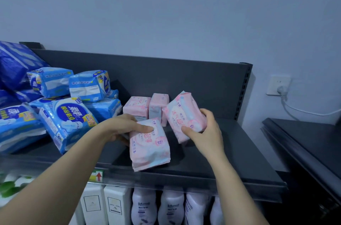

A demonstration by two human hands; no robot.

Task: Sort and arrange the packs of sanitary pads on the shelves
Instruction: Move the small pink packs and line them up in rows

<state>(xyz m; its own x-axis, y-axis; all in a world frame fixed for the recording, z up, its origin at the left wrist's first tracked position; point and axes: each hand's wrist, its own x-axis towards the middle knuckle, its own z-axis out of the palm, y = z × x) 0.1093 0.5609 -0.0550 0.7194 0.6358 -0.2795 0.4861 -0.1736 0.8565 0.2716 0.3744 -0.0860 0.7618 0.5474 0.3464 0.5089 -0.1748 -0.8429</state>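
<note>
On the dark top shelf point(212, 165) my left hand point(120, 127) grips the upper end of a pink pad pack point(149, 147) that lies near the front edge. My right hand point(204, 129) holds a second pink pack point(184, 114), tilted and lifted off the shelf. Behind them two more pink packs point(145, 106) stand upright against the back panel. A loose heap of blue pad packs point(68, 116) fills the shelf's left side, some stacked, some leaning.
The shelf's dark back panel point(184, 77) rises behind the packs, with a slotted upright point(243, 90) at its right end. White and pale bottles point(156, 206) stand on the shelf below. A wall socket with a plugged cable point(280, 88) and a dark surface point(313, 141) are to the right.
</note>
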